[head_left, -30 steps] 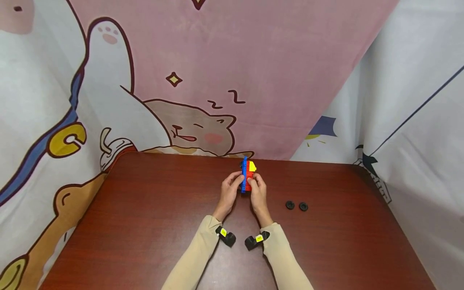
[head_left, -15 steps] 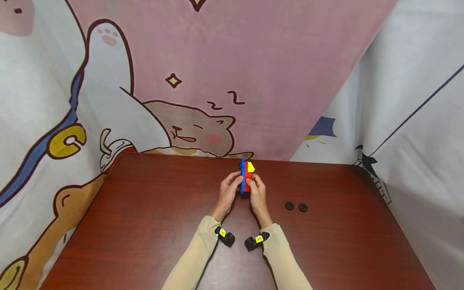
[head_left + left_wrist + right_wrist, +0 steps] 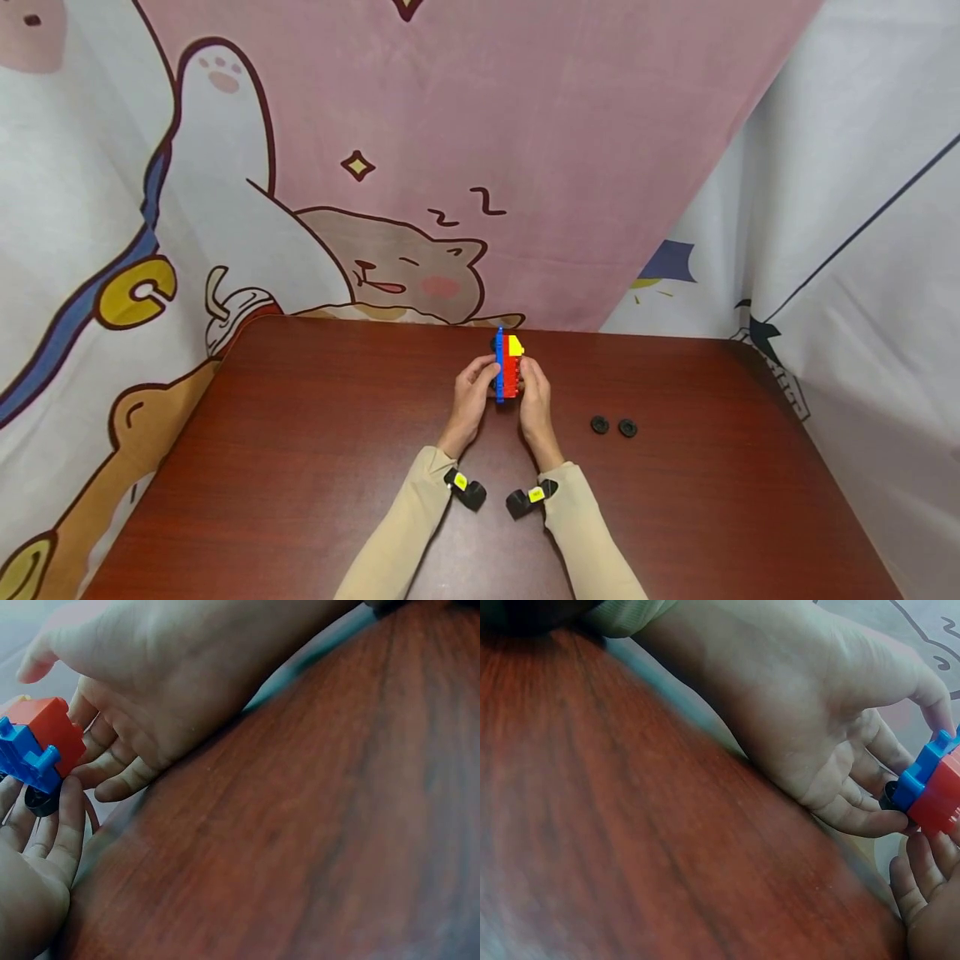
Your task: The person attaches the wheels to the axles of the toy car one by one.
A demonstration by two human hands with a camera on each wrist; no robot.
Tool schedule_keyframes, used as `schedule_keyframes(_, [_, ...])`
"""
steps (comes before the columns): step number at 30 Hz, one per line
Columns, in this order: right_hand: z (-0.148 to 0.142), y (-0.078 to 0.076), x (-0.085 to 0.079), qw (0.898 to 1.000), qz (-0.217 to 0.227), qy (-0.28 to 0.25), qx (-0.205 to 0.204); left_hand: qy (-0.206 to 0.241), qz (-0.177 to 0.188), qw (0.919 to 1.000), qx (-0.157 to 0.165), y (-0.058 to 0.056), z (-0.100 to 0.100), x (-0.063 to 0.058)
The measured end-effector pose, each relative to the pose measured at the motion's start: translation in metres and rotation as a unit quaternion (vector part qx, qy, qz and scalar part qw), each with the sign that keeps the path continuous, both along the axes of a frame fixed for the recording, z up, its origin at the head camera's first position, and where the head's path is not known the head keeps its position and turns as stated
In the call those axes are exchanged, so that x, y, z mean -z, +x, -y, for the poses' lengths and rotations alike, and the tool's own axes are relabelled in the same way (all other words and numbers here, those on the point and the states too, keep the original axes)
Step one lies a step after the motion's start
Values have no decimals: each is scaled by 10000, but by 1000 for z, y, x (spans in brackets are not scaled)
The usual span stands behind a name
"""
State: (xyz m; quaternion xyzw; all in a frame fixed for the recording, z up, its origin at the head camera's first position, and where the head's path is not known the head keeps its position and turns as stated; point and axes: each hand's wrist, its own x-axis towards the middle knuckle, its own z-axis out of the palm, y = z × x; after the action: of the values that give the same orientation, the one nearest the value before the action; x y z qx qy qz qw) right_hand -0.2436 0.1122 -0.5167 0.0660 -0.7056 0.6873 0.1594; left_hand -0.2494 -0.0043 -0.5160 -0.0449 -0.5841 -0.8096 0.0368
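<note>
A toy block car (image 3: pixel 510 377), with a blue base, red body and yellow piece, stands on end above the table. My left hand (image 3: pixel 468 404) holds its blue side, the thumb on the base and the fingers by a black wheel (image 3: pixel 41 801). Beside the red body is my right hand (image 3: pixel 536 408), its thumb lifted off; in the left wrist view its relaxed fingers lie against the red block (image 3: pixel 58 727). Two loose black wheels lie to the right, the nearer one (image 3: pixel 599 425) and the other (image 3: pixel 627 427). Fingers hide part of the car's underside.
The dark red-brown wooden table (image 3: pixel 315 467) spreads under both arms. Behind it hangs a cartoon cat cloth (image 3: pixel 585 150), close to the far edge. A white cloth (image 3: pixel 862 250) hangs on the right. Both wrists carry small black cameras.
The car has shifted slightly left and turned a little, showing more of its red face. My right thumb has come off the red body. The loose wheels stay put.
</note>
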Motion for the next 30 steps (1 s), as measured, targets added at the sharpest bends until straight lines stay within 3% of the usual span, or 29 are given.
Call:
schedule_keyframes(8, [3,-1,-2,9980,88,-613,83,16,-76,10000,21,1,1,-1])
schedule_keyframes(15, [3,-1,3,9944,-92,-1052,7,17,-50,10000,5,3,1,0])
schedule_keyframes(22, [-14,15,5,9931,-102,-1163,139,8,10,9999,111,6,-8,1])
schedule_keyframes(27, [-31,27,9,9902,348,-1347,-131,-52,43,10000,71,7,-6,0])
schedule_keyframes(30, [-44,31,8,9897,365,-1353,-285,-3,33,10000,8,3,-3,-1])
